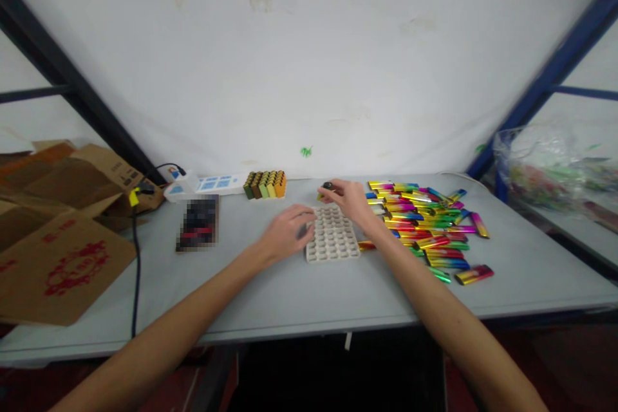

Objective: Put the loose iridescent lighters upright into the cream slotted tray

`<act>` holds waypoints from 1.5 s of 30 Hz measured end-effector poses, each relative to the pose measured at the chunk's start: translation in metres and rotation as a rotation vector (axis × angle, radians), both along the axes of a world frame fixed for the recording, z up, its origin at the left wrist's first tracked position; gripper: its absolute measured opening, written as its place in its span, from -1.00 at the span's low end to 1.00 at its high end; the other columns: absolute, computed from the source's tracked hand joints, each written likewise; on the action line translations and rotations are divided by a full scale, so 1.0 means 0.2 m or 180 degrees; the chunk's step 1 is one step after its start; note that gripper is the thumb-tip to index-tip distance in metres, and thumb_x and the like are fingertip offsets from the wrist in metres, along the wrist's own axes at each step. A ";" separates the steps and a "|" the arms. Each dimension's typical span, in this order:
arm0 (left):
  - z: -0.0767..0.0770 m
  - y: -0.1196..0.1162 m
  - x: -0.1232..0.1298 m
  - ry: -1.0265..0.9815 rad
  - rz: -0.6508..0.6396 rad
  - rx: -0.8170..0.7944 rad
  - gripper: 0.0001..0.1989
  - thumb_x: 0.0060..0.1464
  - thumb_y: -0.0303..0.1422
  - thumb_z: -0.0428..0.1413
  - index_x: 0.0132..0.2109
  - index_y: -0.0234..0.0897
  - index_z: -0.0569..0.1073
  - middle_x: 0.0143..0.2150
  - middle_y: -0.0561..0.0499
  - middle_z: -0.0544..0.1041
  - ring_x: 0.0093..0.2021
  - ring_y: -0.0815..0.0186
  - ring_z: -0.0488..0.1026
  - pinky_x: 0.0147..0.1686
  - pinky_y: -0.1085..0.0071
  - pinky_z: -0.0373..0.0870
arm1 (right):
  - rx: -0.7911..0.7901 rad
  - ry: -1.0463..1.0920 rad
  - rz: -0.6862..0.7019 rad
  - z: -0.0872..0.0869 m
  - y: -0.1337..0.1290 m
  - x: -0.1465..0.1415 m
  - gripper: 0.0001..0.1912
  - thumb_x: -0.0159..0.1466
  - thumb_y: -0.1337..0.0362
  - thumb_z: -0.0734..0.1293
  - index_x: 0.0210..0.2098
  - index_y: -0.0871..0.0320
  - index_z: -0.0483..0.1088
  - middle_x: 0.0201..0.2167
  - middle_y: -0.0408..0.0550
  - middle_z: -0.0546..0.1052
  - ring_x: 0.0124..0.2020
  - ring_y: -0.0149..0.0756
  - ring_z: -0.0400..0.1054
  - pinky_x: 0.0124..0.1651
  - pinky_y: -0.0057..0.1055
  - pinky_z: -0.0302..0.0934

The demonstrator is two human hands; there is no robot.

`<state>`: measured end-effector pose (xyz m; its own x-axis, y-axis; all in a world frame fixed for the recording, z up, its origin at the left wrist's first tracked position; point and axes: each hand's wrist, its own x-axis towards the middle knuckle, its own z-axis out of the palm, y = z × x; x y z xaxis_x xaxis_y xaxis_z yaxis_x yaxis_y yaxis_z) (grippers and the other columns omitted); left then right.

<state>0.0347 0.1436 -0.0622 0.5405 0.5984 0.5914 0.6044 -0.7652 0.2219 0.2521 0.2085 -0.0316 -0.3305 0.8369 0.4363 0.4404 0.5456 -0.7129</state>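
A white tray with rows of slots (333, 241) lies on the grey table between my hands. My left hand (288, 232) is at its left edge, fingers apart and slightly curled, with nothing seen in them. Over the tray's far edge, my right hand (345, 198) pinches a small lighter-like piece with a dark top (328, 187). To the right, partly behind my right forearm, many shiny multicoloured metallic lighter-like pieces (437, 241) lie in a loose pile. A block of upright green, brown and orange pieces (265, 185) stands near the wall.
On the left are an open cardboard box (72, 257), a black cable (136, 270), a white power strip (222, 184) and a blurred dark flat object (199, 222). A clear plastic bag (545, 167) sits at the far right, beyond a blue post (502, 174).
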 end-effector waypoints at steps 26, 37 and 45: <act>-0.06 -0.10 0.13 0.0745 0.0000 0.0189 -0.83 0.40 -0.38 0.13 0.02 -0.29 0.59 0.02 -0.16 0.63 0.13 0.05 0.57 0.16 0.13 0.56 | 0.0250 -0.0715 0.0253 -0.09 0.00 -0.11 -0.79 0.39 0.10 0.47 -0.14 0.11 0.58 -0.24 -0.02 0.70 -0.20 -0.22 0.56 -0.12 -0.43 0.27; -0.09 -0.06 0.11 0.0357 -0.0081 0.0221 -0.77 0.42 -0.42 0.06 -0.02 -0.29 0.63 -0.04 -0.18 0.63 0.09 0.08 0.59 0.15 0.12 0.59 | 0.0665 -0.1348 0.0106 -0.09 0.00 0.05 -0.63 0.42 0.08 0.45 0.14 0.10 0.50 0.09 0.08 0.65 0.10 -0.10 0.50 0.32 -0.15 0.14; -0.09 0.01 0.09 0.0188 -0.0137 0.0313 -0.76 0.42 -0.43 0.04 -0.08 -0.29 0.64 -0.09 -0.16 0.63 0.01 0.14 0.61 0.11 0.15 0.61 | -0.0075 -0.2176 -0.0298 0.04 0.05 0.53 -0.82 0.40 0.23 0.45 -0.07 0.14 0.65 -0.05 0.11 0.65 0.00 -0.08 0.51 0.13 -0.23 0.28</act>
